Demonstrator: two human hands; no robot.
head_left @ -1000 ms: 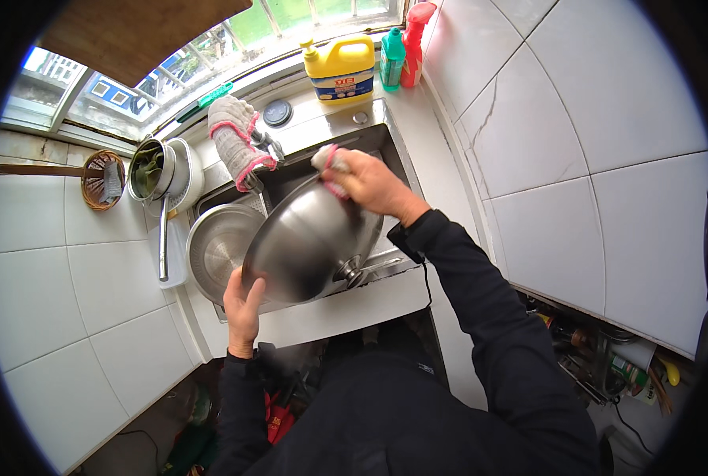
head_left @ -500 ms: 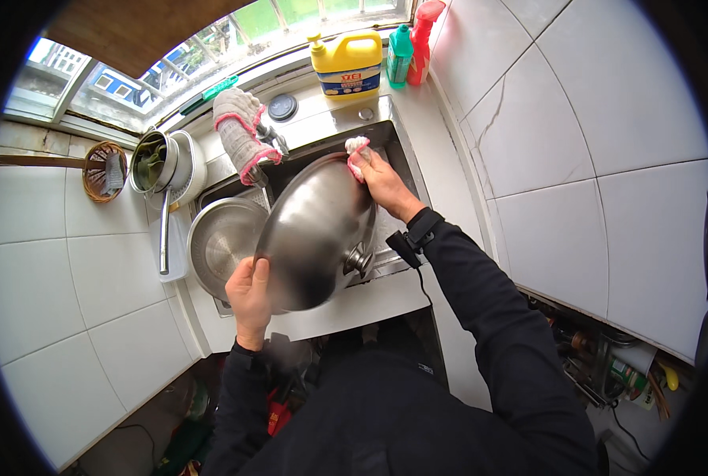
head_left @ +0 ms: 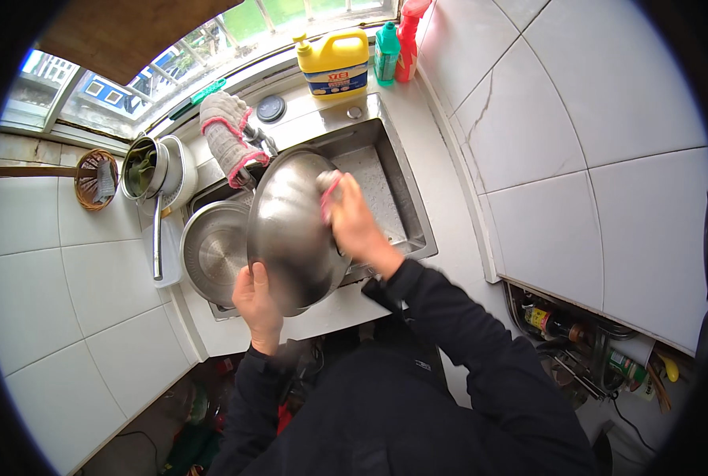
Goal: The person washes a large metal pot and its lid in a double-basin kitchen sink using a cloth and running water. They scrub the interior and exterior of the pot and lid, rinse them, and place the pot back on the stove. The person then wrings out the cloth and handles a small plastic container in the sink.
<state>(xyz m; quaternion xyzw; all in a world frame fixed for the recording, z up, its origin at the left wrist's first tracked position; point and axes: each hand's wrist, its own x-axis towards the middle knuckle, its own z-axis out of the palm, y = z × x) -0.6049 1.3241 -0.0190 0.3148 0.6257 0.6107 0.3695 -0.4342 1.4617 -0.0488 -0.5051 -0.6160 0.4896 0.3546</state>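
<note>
A large round stainless-steel lid (head_left: 286,214) is held tilted over the sink (head_left: 405,178). My left hand (head_left: 259,309) is closed on its near left rim, thumb on the outer face. My right hand (head_left: 359,226), blurred by motion, grips a pale cloth with pink edging (head_left: 328,190) and presses it on the lid's upper right face. The lid's knob is hidden behind my right hand. Left of the lid, a wide steel pan (head_left: 215,252) rests over the sink's left part. Grey cloths with pink trim (head_left: 228,135) hang over the faucet.
Behind the sink stand a yellow jug (head_left: 335,67), a green bottle (head_left: 386,54) and a red spray bottle (head_left: 408,40). At the left are a long-handled pot (head_left: 143,168), a white basket (head_left: 181,174) and a wicker basket (head_left: 95,181) on the wall. A black round cover (head_left: 271,109) lies by the faucet.
My right hand and the cloth have moved from the lid's far right rim inward and nearer, across its face. My left hand keeps its hold on the rim. The whole view has shifted slightly.
</note>
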